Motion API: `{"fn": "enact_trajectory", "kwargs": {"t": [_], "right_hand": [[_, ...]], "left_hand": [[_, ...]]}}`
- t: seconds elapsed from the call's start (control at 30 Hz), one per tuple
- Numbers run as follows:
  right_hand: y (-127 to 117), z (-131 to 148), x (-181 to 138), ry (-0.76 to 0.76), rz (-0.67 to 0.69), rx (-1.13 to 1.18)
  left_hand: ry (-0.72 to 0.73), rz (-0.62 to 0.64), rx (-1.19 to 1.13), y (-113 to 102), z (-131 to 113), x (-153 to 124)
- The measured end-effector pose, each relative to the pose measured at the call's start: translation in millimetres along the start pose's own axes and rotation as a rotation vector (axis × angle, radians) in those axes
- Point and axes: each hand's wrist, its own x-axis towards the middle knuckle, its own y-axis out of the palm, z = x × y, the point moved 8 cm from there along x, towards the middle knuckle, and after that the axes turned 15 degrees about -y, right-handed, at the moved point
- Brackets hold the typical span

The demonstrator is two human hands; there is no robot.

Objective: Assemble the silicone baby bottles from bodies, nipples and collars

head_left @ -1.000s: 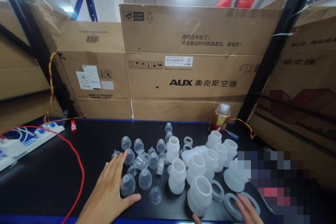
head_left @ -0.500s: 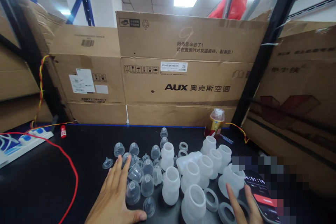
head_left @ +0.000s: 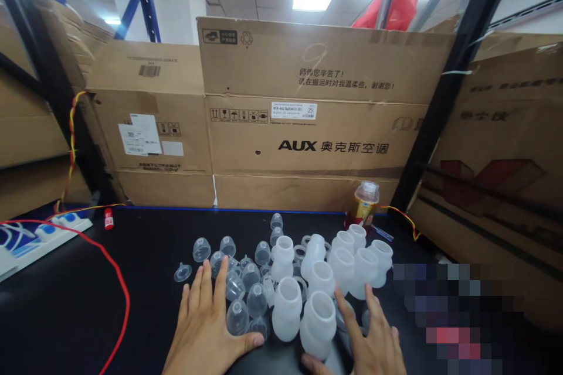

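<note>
Many clear caps point(head_left: 237, 287) — red cable point(head_left: 115, 293) leftward

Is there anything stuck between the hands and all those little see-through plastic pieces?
Nothing visible is. The left hand lies open, fingers right against the small clear caps. The right hand lies open against the white bottles. Both piles sit bunched together between the two hands on the black table.

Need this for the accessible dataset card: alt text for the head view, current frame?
Two bare hands rest open on a black table, left hand against small clear caps, right hand beside a cluster of translucent white bottles. Cardboard boxes stand behind; a red cable curves at left.
</note>
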Motion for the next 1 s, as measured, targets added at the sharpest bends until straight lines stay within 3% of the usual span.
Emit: {"fn": "enact_trajectory", "kwargs": {"t": [0.27,0.63,1.0], "right_hand": [[-4,16,23,0.030,0.021,0.054],[15,5,22,-0.011,0.017,0.069],[8,13,32,0.060,0.008,0.124]], "left_hand": [[-0.070,0.005,0.002,-11,-14,-1],[-0.144,0.054,-0.009,-25,-24,11],[-0.154,0.045,-0.033,-29,-30,20]]}}
